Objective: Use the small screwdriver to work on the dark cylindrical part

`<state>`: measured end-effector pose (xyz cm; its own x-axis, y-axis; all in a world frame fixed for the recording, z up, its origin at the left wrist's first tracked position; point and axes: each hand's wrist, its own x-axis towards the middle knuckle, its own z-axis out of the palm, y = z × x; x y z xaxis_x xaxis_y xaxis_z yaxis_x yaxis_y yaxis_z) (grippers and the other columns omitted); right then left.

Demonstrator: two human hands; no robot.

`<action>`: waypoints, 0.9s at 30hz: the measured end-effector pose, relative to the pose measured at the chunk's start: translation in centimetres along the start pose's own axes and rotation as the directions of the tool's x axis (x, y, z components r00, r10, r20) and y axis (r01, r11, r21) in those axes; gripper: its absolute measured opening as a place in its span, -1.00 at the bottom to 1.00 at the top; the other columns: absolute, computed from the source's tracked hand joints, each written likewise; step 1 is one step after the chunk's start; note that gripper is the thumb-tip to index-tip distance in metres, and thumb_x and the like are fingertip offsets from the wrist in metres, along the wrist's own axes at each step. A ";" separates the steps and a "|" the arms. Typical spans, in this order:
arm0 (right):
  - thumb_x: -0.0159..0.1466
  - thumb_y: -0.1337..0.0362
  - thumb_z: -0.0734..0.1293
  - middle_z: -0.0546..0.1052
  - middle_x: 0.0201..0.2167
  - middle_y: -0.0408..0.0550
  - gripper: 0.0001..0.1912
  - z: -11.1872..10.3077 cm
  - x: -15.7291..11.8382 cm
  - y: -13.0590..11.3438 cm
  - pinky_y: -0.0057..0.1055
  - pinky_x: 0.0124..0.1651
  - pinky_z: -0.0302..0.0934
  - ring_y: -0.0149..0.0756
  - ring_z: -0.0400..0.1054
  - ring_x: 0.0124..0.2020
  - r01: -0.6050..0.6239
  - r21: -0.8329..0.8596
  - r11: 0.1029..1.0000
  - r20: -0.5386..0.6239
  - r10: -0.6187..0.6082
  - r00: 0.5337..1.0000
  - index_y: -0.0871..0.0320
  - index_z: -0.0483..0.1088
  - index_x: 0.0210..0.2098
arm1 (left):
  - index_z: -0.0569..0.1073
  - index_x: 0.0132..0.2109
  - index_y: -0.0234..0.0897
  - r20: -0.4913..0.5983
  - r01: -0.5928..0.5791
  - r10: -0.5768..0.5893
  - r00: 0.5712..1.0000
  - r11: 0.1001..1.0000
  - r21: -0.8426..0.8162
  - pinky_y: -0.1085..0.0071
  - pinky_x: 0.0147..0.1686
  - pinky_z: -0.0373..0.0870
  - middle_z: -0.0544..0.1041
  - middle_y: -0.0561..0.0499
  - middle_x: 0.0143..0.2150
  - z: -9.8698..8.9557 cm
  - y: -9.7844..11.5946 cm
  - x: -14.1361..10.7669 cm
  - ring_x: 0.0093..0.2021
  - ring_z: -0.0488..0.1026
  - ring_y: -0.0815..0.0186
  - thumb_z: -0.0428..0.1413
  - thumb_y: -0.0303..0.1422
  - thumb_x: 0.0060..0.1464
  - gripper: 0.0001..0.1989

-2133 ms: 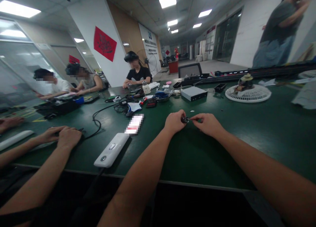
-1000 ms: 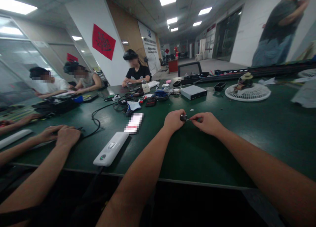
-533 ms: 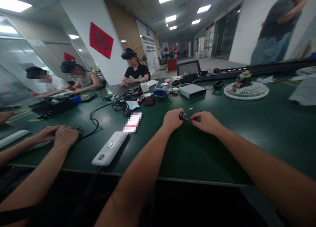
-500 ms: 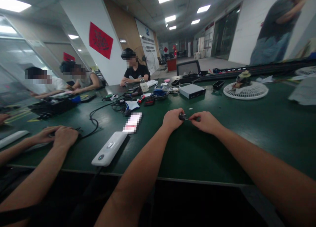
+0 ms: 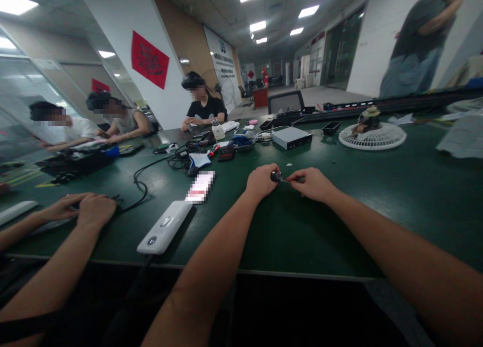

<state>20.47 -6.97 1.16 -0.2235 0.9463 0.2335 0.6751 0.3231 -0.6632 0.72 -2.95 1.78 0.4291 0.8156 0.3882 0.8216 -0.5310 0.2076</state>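
My left hand (image 5: 261, 181) is closed around a small dark cylindrical part (image 5: 276, 176) with a shiny end, held just over the green table (image 5: 302, 236). Opposite it, my right hand (image 5: 312, 184) pinches a thin metal piece (image 5: 286, 181) that reaches to the end of the cylinder. Whether the thin piece is joined to the cylinder I cannot tell. A small white scrap (image 5: 289, 164) lies just beyond both hands.
To the left lie a white device (image 5: 166, 228) and a phone (image 5: 200, 187). A co-worker's hands (image 5: 94, 208) are further left. Behind stand a grey metal box (image 5: 292, 137), a white fan grille (image 5: 373, 137), cables and tools. Several people are around.
The whole view has shifted slightly, with things appearing a little further left and up. Both hands keep nearly the same pose on the small part and thin piece.
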 end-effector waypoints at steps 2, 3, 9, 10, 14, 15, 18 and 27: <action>0.24 0.25 0.32 0.64 -0.39 -0.07 -0.71 0.2 0.1 0.2 -0.42 -0.48 0.33 -0.40 0.43 -0.64 -0.029 0.090 0.996 0.000 0.029 1.000 0.14 0.61 -0.11 | 0.52 -0.11 -0.12 -0.003 0.017 -0.017 1.000 1.000 0.000 0.35 -0.16 0.40 0.61 0.00 -0.11 0.0 0.0 0.0 -0.14 0.52 0.21 0.19 -0.40 0.07 -0.80; 0.25 0.25 0.32 0.63 -0.41 -0.07 -0.70 0.3 0.2 0.4 -0.42 -0.48 0.32 -0.39 0.43 -0.63 -0.038 0.116 0.993 -0.007 0.039 0.999 0.15 0.60 -0.10 | 0.52 -0.11 -0.12 -0.002 0.020 -0.020 1.000 1.000 -0.001 0.35 -0.16 0.40 0.61 0.00 -0.11 0.0 0.0 0.1 -0.14 0.52 0.21 0.19 -0.40 0.07 -0.80; 0.24 0.29 0.31 0.65 -0.32 -0.04 -0.70 0.2 0.3 0.5 -0.40 -0.40 0.34 -0.40 0.43 -0.60 -0.008 -0.032 0.999 -0.056 0.006 0.998 0.13 0.62 -0.11 | 0.52 -0.13 -0.12 0.012 -0.033 0.033 0.999 0.999 -0.008 0.36 -0.17 0.40 0.61 0.00 -0.13 0.1 0.0 0.1 -0.14 0.51 0.21 0.17 -0.41 0.08 -0.82; 0.24 0.30 0.30 0.66 -0.31 -0.03 -0.70 0.1 0.3 0.5 -0.40 -0.39 0.34 -0.40 0.43 -0.60 -0.001 -0.066 0.998 -0.055 -0.002 0.998 0.13 0.62 -0.12 | 0.52 -0.13 -0.12 0.014 -0.036 0.036 0.999 0.999 -0.009 0.35 -0.17 0.40 0.61 0.00 -0.13 0.1 0.0 0.1 -0.14 0.51 0.21 0.17 -0.41 0.08 -0.81; 0.22 0.28 0.32 0.66 -0.32 -0.03 -0.71 0.0 0.1 0.2 -0.39 -0.39 0.34 -0.39 0.43 -0.59 0.010 -0.064 0.998 -0.032 -0.012 0.999 0.14 0.63 -0.14 | 0.51 -0.11 -0.12 0.004 -0.009 0.009 1.000 1.000 -0.010 0.35 -0.14 0.40 0.60 0.00 -0.11 0.1 -0.1 0.1 -0.13 0.51 0.21 0.19 -0.43 0.06 -0.78; 0.22 0.27 0.32 0.65 -0.34 -0.04 -0.70 0.1 0.1 0.1 -0.39 -0.40 0.34 -0.39 0.43 -0.60 0.005 -0.030 1.000 -0.022 -0.006 1.000 0.14 0.63 -0.13 | 0.51 -0.11 -0.12 -0.002 -0.004 0.004 1.000 1.000 -0.011 0.35 -0.14 0.40 0.60 -0.01 -0.11 0.0 -0.1 0.1 -0.13 0.51 0.21 0.19 -0.43 0.05 -0.77; 0.25 0.24 0.31 0.64 -0.42 -0.07 -0.68 0.2 0.0 0.1 -0.40 -0.43 0.32 -0.37 0.44 -0.61 -0.006 0.052 0.999 -0.033 0.008 0.999 0.14 0.61 -0.09 | 0.51 -0.11 -0.12 -0.014 -0.005 0.005 1.000 1.000 -0.022 0.36 -0.15 0.40 0.60 0.00 -0.11 -0.1 0.0 0.1 -0.14 0.51 0.22 0.19 -0.44 0.06 -0.78; 0.23 0.30 0.31 0.66 -0.29 -0.03 -0.70 -0.2 0.1 0.0 -0.38 -0.33 0.37 -0.35 0.47 -0.52 0.018 -0.116 0.993 -0.072 -0.026 0.997 0.12 0.64 -0.14 | 0.51 -0.14 -0.13 -0.003 -0.057 0.056 0.998 0.998 -0.024 0.36 -0.15 0.39 0.59 -0.01 -0.15 0.3 0.0 0.2 -0.15 0.50 0.22 0.15 -0.46 0.08 -0.81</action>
<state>20.57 -6.83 1.28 -0.1897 0.9344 0.3017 0.7478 0.3366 -0.5723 0.91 -2.71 1.56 0.4736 0.7836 0.4020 0.7868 -0.5816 0.2068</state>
